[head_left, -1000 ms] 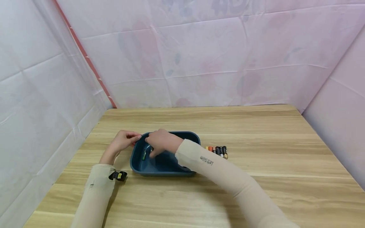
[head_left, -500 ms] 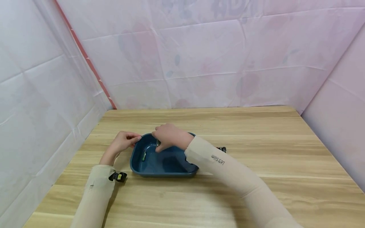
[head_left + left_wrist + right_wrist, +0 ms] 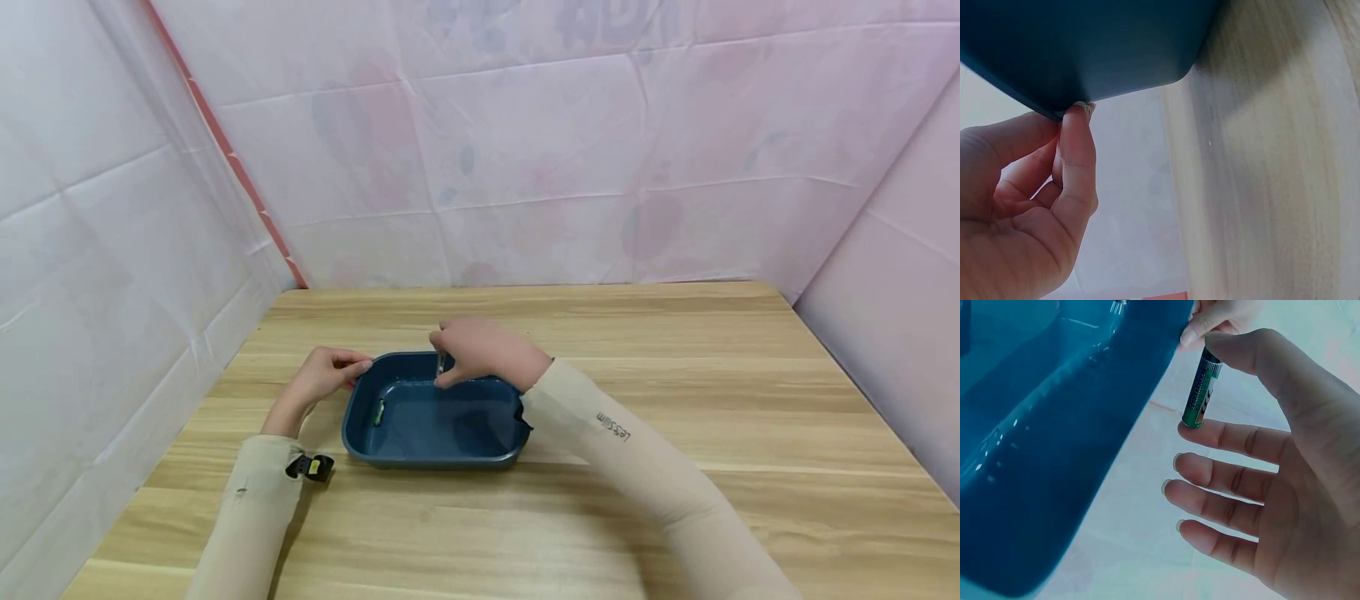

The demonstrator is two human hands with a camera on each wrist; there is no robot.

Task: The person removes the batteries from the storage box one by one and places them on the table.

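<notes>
A dark blue tray (image 3: 360,437) sits left of centre on the wooden table (image 3: 675,375). My left hand (image 3: 358,367) pinches the rim at the tray's far left corner; in the left wrist view its fingertips (image 3: 1079,112) press the edge of the tray (image 3: 1085,44). My right hand (image 3: 442,371) hovers over the far rim and pinches a green battery (image 3: 441,363) upright. The right wrist view shows that battery (image 3: 1200,394) held end to end between thumb and index finger of my right hand (image 3: 1199,384), beside the tray wall (image 3: 1054,425). Another green battery (image 3: 379,408) lies inside the tray at the left.
Pink sheeting walls the table at the left, back and right. A small black and yellow clip (image 3: 311,465) sits at my left wrist. My right forearm (image 3: 622,450) crosses the table to the right of the tray and hides what lies behind it.
My right hand lifted out of the tray and moved right and toward the far rim with the green battery. The row of batteries right of the tray is now hidden behind my arm.
</notes>
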